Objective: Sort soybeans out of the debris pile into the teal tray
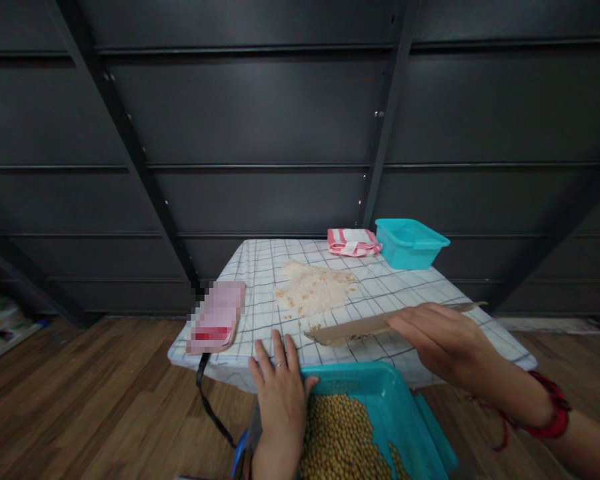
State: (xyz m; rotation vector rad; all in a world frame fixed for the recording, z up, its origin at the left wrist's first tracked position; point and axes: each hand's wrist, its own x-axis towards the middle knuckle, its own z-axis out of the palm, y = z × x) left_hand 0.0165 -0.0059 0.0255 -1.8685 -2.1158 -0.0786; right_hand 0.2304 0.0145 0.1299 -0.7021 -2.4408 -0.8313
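Head view showed both of my hands at the near edge of the checked table. With my right hand I held a long piece of cardboard, the fingers closed over its upper side, toward its right end. It was above the right half of the near edge, its left end pointing to the middle; whether its lower side touched the surface, I could not tell. My left hand gripped nothing: its fingers were a little spread at the near edge, and the thumb lay on the left corner of the blue tray, which stood just below that edge with many brown beans inside.

In the middle of the surface was a heap of white grains with some yellow beans on it. The folded cloth lay at the far edge, beside the blue box at the far right corner.

I judged the cardboard to be light and rather stiff, not slippery, but its torn lower side could bend or fray. The best hold, I think, was along its upper side, nearer to the middle.
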